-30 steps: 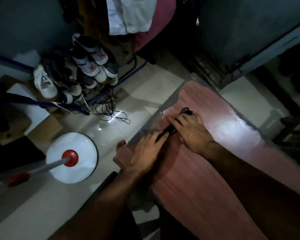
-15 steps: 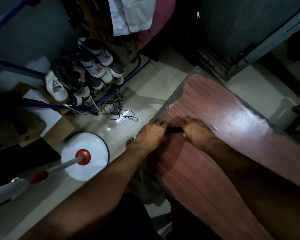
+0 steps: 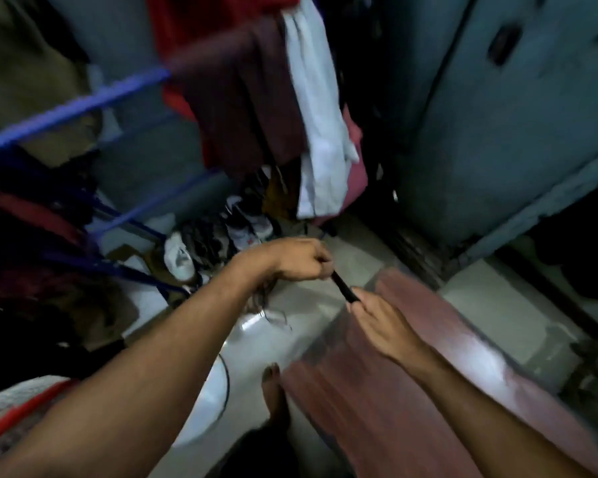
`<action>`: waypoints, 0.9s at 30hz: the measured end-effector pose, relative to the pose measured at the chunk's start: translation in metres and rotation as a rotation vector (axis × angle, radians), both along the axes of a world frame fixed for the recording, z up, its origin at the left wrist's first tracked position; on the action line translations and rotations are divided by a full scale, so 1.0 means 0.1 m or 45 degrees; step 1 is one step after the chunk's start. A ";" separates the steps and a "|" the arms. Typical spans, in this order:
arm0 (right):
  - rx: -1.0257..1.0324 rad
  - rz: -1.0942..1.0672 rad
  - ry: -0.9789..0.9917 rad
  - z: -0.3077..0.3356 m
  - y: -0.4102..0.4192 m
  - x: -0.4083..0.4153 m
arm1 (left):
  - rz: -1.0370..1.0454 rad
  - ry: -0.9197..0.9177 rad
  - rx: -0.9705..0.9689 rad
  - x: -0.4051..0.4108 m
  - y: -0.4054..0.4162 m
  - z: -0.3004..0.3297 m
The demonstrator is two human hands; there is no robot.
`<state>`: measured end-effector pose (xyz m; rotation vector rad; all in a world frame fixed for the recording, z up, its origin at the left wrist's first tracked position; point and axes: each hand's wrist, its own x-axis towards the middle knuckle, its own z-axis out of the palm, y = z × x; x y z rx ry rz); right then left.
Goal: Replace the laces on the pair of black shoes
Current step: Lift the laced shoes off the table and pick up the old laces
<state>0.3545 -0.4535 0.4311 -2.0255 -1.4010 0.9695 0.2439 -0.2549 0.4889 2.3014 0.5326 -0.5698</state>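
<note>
A bundle of black laces [image 3: 344, 289] stretches between my two hands, lifted off the reddish table [image 3: 411, 391]. My left hand [image 3: 301, 258] grips its upper end with curled fingers, out over the floor to the left of the table's corner. My right hand [image 3: 377, 319] pinches the lower end at its fingertips, just above the table's near corner. More black laces [image 3: 266, 305] lie tangled on the tiled floor below my left wrist. The frame is blurred by motion.
A pile of shoes [image 3: 214, 243], white and dark, sits on the floor under a blue clothes rack [image 3: 73, 105]. Hung clothes [image 3: 311, 108] drape above them. A white round fan base [image 3: 204, 408] and my bare foot [image 3: 273, 384] are on the floor beside the table.
Both hands have lifted the laces off the table and my left hand has pulled up and left. The camera has tilted up toward the rack.
</note>
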 end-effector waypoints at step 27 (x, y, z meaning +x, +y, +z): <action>0.322 0.170 -0.112 1.75 3.14 -1.39 | 0.579 -0.609 1.092 -1.66 2.58 1.48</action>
